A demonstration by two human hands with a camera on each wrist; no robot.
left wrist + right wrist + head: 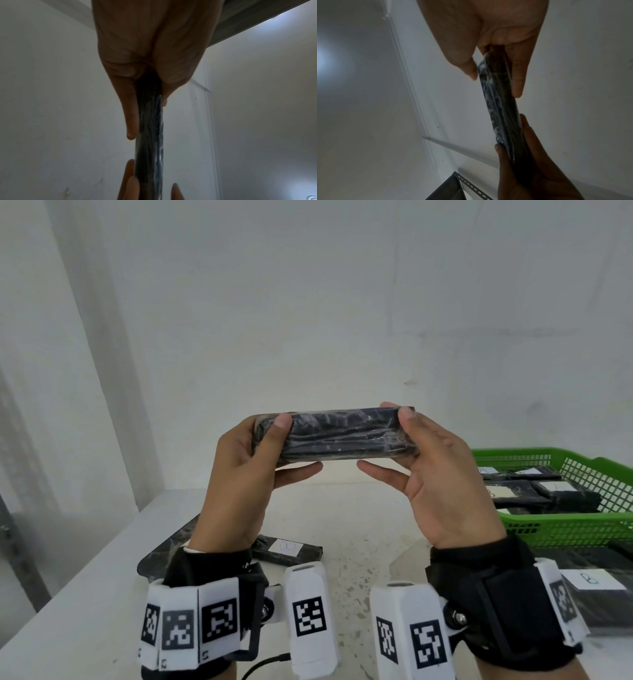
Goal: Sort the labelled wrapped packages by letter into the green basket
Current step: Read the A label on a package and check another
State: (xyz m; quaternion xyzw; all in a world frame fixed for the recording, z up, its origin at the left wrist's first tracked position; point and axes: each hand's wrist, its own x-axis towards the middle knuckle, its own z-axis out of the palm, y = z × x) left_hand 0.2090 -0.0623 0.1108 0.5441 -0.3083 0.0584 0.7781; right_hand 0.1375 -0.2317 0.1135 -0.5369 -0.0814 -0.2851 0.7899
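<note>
Package label hidden, hands gripping ends

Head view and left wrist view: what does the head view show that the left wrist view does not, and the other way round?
Only the head view shows the green plastic basket with labelled black packages inside, the white speckled table, a black wrapped package with a white label lying on it, and the wrist-worn cameras with printed markers. Only the left wrist view shows a grey beam overhead. Both show the black plastic-wrapped package held edge-on by the left hand and the right hand; its label is visible in neither.
</note>
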